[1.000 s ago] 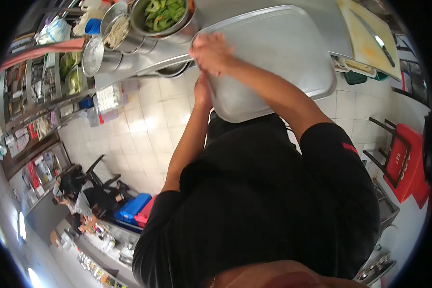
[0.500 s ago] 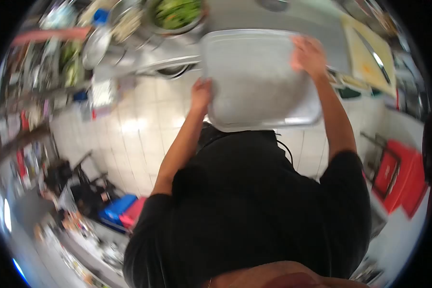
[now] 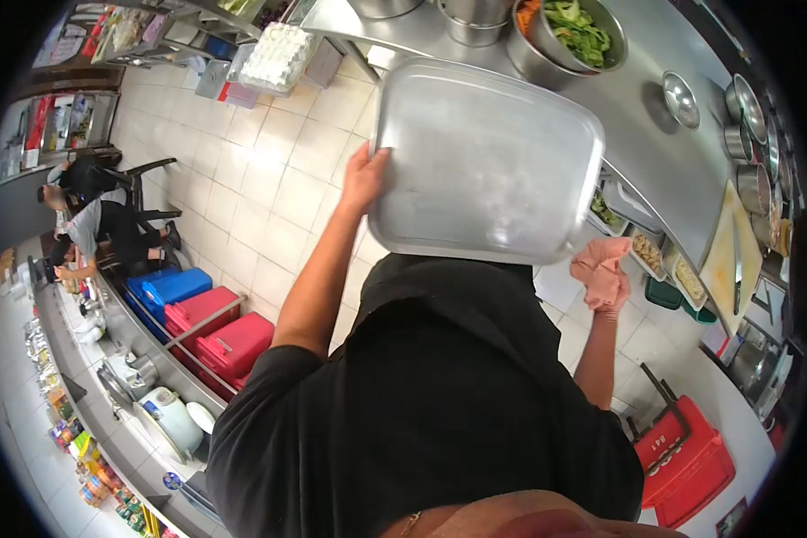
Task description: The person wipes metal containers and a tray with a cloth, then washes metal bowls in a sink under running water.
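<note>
A large rectangular metal tray [image 3: 484,161] with rounded corners is held in front of my body, its flat surface facing up to me. My left hand [image 3: 365,175] grips its left edge, the fingers partly hidden by the rim. A crumpled pink cloth [image 3: 598,262] is bunched in my right hand [image 3: 610,300], just off the tray's lower right corner. Most of the right fingers are covered by the cloth.
Ahead stands a steel counter [image 3: 655,152] with a bowl of leafy greens [image 3: 576,31] and a small metal bowl [image 3: 681,99]. A knife [image 3: 738,260] lies on a cutting board [image 3: 719,260] at right. A red bin [image 3: 690,466] is beside me; another person [image 3: 108,229] is at far left.
My right hand has moved from the tray's upper right down past its lower right corner. The tray has tilted clockwise in view, and the camera view has turned.
</note>
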`<action>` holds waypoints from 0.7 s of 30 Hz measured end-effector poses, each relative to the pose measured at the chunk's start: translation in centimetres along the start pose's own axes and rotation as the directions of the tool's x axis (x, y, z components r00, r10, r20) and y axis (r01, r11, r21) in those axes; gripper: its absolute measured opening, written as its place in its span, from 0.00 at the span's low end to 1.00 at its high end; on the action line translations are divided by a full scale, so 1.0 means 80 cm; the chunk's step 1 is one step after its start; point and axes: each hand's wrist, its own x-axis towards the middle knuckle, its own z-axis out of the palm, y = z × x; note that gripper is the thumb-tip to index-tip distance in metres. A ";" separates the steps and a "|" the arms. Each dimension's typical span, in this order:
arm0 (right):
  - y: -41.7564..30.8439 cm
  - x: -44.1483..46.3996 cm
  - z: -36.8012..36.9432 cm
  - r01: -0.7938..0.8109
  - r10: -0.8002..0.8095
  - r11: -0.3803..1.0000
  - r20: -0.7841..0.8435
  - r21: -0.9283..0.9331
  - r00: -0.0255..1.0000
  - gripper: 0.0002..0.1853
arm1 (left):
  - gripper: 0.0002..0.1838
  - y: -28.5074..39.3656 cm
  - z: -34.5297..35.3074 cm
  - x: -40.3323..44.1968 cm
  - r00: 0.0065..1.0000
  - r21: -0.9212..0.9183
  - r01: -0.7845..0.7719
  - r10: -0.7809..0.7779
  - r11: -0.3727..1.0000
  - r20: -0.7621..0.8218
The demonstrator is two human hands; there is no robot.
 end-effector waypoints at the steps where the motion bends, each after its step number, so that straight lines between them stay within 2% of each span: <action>1: 0.020 -0.003 0.004 -0.032 0.031 0.999 0.037 0.019 0.999 0.32 | 0.12 -0.015 -0.035 -0.008 0.997 -0.036 -0.038 0.036 0.999 -0.062; 2: 0.039 -0.006 0.009 -0.062 0.059 0.997 0.073 0.039 0.996 0.32 | 0.12 -0.010 -0.066 -0.024 0.986 0.043 -0.058 0.064 0.997 -0.155; 3: 0.061 -0.006 0.017 -0.075 0.075 0.997 0.028 0.024 0.997 0.31 | 0.12 -0.041 -0.111 -0.028 0.986 -0.032 -0.014 0.008 0.999 -0.166; 5: 0.098 0.002 0.037 -0.097 0.097 0.995 -0.067 0.001 0.993 0.29 | 0.13 -0.085 -0.175 -0.047 0.959 -0.098 -0.019 -0.009 0.995 -0.282; 8: 0.149 0.034 0.054 -0.161 0.150 0.981 -0.096 -0.110 0.984 0.27 | 0.12 -0.121 -0.262 -0.087 0.886 -0.171 0.033 -0.108 0.985 -0.452; 10: 0.167 0.060 0.057 -0.195 0.197 0.959 -0.013 -0.204 0.980 0.24 | 0.14 -0.146 -0.304 -0.103 0.845 -0.277 -0.006 -0.143 0.961 -0.515; 12: 0.177 0.094 0.052 -0.201 0.221 0.935 0.038 -0.292 0.974 0.21 | 0.13 -0.184 -0.341 -0.107 0.780 -0.236 0.027 -0.168 0.971 -0.602; 14: 0.176 0.134 0.046 -0.175 0.214 0.911 0.066 -0.373 0.975 0.18 | 0.13 -0.203 -0.358 -0.110 0.768 -0.288 -0.009 -0.178 0.957 -0.616; 15: 0.181 0.149 0.069 -0.112 0.057 0.892 -0.138 -0.438 0.989 0.14 | 0.13 -0.206 -0.361 -0.108 0.757 -0.311 -0.032 -0.180 0.950 -0.629; 18: 0.172 0.232 0.102 0.021 -0.105 0.902 -0.172 -0.432 0.980 0.13 | 0.13 -0.217 -0.359 -0.104 0.667 -0.326 -0.006 -0.239 0.946 -0.706; 20: 0.150 0.286 0.111 -0.122 0.143 0.951 0.052 -0.284 0.988 0.20 | 0.14 -0.235 -0.363 -0.111 0.626 -0.330 0.065 -0.297 0.942 -0.721; 21: 0.151 0.318 0.115 -0.119 0.142 0.933 0.044 -0.340 0.989 0.22 | 0.14 -0.233 -0.362 -0.113 0.584 -0.330 0.101 -0.325 0.938 -0.744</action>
